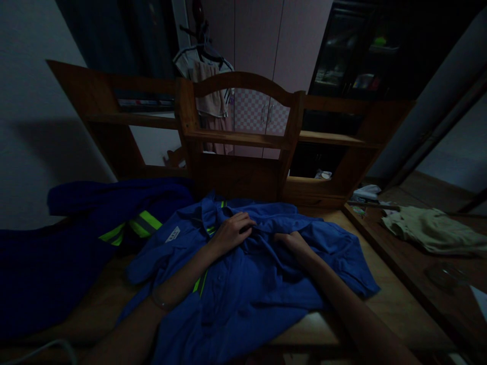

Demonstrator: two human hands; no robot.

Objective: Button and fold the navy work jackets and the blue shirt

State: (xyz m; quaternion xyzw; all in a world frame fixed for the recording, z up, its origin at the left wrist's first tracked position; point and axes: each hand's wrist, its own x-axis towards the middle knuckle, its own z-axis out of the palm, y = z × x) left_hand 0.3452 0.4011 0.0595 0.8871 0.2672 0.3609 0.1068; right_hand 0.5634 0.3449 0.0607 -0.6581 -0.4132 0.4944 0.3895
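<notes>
A blue work jacket (236, 289) with yellow-green reflective strips and a white patch lies spread and rumpled over the wooden desk (323, 327). My left hand (234, 230) is on its middle, near the collar, with fingers curled in and closed on the cloth. A little to the right, my right hand (294, 243) grips a fold of the same jacket, its fingertips hidden in the fabric. Between the two hands the cloth is bunched. A bracelet circles my left wrist.
Darker blue clothing (125, 203) with reflective bands is heaped at the left. A wooden shelf unit (243, 137) stands along the desk's back edge. On the right, pale green cloth (433, 230) and a glass dish (447, 274) lie on a brown surface.
</notes>
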